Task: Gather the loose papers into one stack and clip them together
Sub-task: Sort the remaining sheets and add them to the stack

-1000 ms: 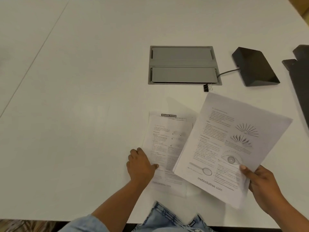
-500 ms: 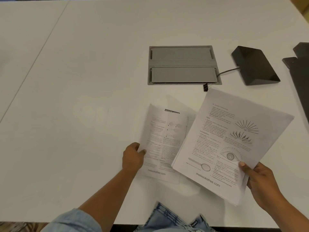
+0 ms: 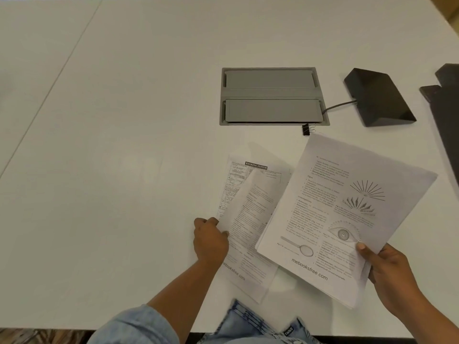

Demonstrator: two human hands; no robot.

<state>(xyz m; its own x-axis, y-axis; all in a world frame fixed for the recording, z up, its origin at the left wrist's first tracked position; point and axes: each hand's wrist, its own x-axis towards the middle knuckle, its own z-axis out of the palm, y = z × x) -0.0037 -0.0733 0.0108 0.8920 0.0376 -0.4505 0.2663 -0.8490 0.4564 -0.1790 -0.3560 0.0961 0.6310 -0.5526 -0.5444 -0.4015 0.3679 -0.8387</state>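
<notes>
Head view: my right hand (image 3: pixel 387 266) grips the gathered stack (image 3: pixel 347 207) by its lower corner, raised over the table (image 3: pixel 124 170), I think to receive the next page. My left hand (image 3: pixel 210 240) pinches a loose sheet (image 3: pixel 250 219) at its edge. Against half a second ago this sheet is lifted higher (a banking page (image 3: pixel 236 180) shows beneath). The binder clip (image 3: pixel 306 129) lies just beyond the stack.

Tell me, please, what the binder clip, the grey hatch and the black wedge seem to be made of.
The binder clip looks like black metal with wire handles. The grey hatch seems matte plastic or coated metal; its dull flaps leave that open. The black wedge appears smooth plastic, given its soft sheen.
</notes>
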